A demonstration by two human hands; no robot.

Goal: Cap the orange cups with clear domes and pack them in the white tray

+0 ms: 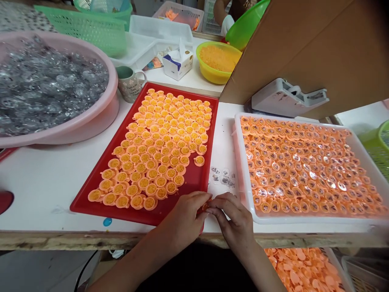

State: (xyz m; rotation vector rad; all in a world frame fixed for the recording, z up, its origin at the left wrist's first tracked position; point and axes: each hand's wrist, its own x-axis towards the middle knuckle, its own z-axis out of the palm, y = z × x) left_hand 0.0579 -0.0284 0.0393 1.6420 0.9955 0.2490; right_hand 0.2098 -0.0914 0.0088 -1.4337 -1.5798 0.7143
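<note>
My left hand and my right hand meet over the front right corner of the red tray. Both are closed, fingertips pinched around a small orange piece, mostly hidden by the fingers. Rows of miniature orange cups on saucers, with yellow insides, cover much of the red tray. To the right, a white tray holds many orange round pieces with dark printed centres under a shiny surface. Small clear stickers lie on the table between the trays.
A pink tub of clear-wrapped items stands left, beside a mug. Behind are a tissue box and a yellow bowl. A cardboard sheet leans behind a tape dispenser. Another person's gloved hand touches a green basin.
</note>
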